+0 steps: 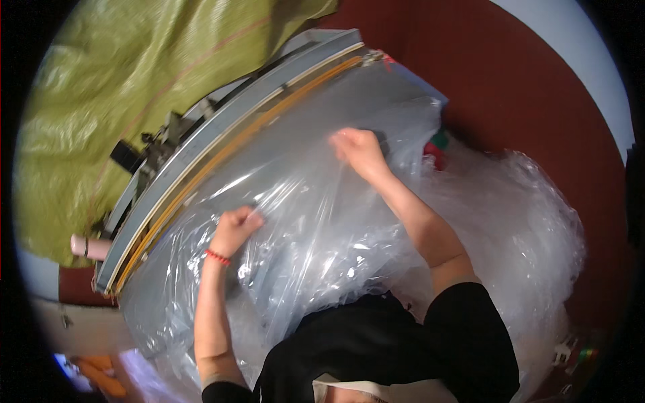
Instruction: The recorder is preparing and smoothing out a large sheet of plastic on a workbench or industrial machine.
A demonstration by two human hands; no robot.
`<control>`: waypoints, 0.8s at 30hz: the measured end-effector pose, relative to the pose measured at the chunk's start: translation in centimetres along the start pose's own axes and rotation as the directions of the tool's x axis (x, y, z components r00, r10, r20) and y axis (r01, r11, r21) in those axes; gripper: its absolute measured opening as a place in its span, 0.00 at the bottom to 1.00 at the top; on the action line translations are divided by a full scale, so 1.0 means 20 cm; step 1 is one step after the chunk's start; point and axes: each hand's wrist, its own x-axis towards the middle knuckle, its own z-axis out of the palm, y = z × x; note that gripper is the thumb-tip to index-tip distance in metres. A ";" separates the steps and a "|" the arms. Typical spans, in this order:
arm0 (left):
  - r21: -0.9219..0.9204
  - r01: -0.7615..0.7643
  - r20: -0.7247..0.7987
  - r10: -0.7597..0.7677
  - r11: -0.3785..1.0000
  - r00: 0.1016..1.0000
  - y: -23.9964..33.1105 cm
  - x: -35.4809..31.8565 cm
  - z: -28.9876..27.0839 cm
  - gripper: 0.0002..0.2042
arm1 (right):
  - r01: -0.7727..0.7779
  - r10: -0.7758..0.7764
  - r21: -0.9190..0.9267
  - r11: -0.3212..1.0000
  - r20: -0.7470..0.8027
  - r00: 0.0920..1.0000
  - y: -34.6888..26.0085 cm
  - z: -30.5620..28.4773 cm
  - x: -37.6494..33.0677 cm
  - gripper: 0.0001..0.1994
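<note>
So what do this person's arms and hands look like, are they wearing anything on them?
Both hands are bare, with no gloves. The left hand has a thin red string bracelet around its wrist. The right hand shows no ring, watch or band. Both forearms are uncovered; short black sleeves of a black top end near the elbows, so only the upper arms are clothed.

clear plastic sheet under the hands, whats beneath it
Through the clear plastic sheet a grey flat surface shows, edged by a long grey bar with an orange strip. The left hand and right hand grip the film; glare and folds hide the rest.
</note>
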 end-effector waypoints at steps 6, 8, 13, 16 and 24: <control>-0.105 0.110 -0.105 -0.121 0.988 0.987 0.00 -0.08 -0.01 0.07 | 0.027 -0.606 -0.898 0.438 -0.273 0.748 0.30 -0.63 0.12 0.04; -0.186 0.139 -0.132 -0.165 0.973 0.978 -0.02 -0.08 0.00 0.06 | -0.072 -0.586 -0.907 0.415 -0.327 0.741 0.31 -0.75 0.14 0.05; -0.157 0.129 -0.167 -0.155 0.979 0.974 -0.01 -0.07 0.02 0.05 | -0.190 -0.499 -0.803 0.565 -0.516 0.697 0.36 -0.91 0.21 0.09; -0.185 0.116 -0.155 -0.145 0.976 0.977 -0.04 -0.11 -0.01 0.05 | -0.233 -0.443 -0.733 0.639 -0.598 0.668 0.35 -0.92 0.26 0.09; -0.253 0.300 0.102 -0.283 0.920 0.954 -0.04 -0.61 -0.31 0.01 | -0.309 -0.500 -0.945 0.103 -0.318 0.806 0.52 -0.94 0.45 0.12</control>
